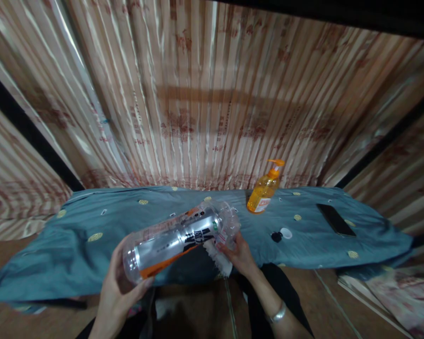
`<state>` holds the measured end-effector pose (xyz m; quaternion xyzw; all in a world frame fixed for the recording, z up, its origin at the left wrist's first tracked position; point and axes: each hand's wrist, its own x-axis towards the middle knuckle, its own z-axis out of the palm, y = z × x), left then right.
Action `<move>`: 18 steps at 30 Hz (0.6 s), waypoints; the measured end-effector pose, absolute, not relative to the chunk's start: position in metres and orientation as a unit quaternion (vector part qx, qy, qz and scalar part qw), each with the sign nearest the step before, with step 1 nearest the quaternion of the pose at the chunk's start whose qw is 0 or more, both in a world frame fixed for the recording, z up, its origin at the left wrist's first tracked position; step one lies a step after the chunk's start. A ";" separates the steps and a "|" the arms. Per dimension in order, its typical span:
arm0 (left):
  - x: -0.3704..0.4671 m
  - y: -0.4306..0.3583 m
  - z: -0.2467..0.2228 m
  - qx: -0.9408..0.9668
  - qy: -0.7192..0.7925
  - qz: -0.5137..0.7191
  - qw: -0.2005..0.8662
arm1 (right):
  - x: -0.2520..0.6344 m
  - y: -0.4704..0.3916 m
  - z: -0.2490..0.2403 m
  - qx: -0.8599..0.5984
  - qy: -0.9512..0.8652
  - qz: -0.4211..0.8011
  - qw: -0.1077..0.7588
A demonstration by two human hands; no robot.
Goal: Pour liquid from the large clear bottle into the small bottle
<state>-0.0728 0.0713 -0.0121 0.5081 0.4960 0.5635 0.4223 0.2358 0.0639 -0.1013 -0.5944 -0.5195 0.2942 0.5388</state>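
A large clear bottle [178,240] with a silver, black and orange label is held tilted above the blue cloth, its narrower end toward the right. My left hand [122,282] is wrapped round its wide left end. At the other end, my right hand [240,254] holds a white cloth or tissue [219,258] against the bottle; the fingertips are partly hidden by it. A silver bracelet [278,312] is on my right wrist.
A teal patterned cloth [74,245] covers the surface. On it are an orange pump bottle [263,193], a dark phone [335,220], a small black item [276,237] and a white round cap [286,233]. A striped curtain [198,108] hangs behind.
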 end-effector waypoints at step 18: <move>-0.044 0.054 -0.020 0.507 0.494 0.584 0.397 | 0.241 0.061 -0.111 -0.627 -0.507 0.269 0.527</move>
